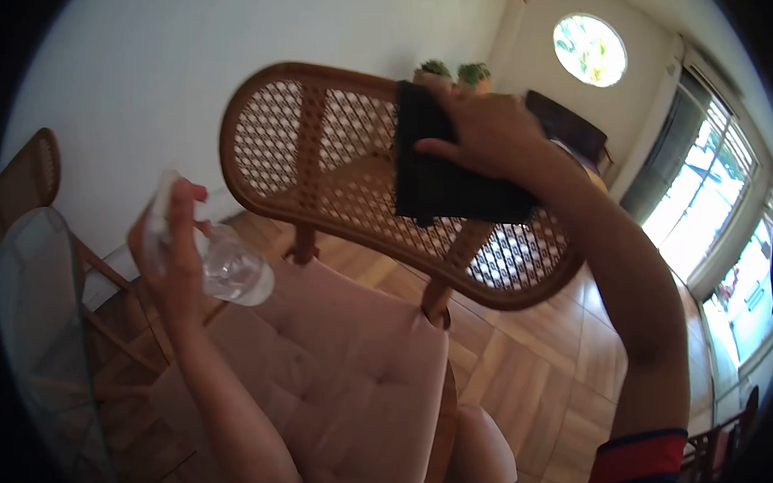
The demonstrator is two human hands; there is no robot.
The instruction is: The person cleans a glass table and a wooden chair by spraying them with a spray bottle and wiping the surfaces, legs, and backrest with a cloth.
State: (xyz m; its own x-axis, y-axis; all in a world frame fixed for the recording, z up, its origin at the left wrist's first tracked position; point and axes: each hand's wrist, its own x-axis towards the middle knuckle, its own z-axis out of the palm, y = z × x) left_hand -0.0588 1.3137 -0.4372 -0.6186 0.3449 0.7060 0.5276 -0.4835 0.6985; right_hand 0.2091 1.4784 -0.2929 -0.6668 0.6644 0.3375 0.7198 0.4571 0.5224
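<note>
In the head view, my left hand (169,242) is wrapped around the neck of a clear spray bottle (237,266), which tilts to the right beside a chair. My right hand (492,134) presses a black cloth (456,189) against the chair's woven cane backrest (357,117), its fingers at the top rail and its thumb spread across the fabric. The cloth hangs over the right half of the cane and hides part of it. Below the backrest lies a pink tufted seat cushion (356,368).
A second cane-backed chair (44,170) stands at the left by the white wall, near a glass tabletop edge (41,263). Potted plants (473,74) and a dark sofa-like piece (565,128) are behind. Bright glass doors (703,193) line the right, above a wood-patterned floor (519,357).
</note>
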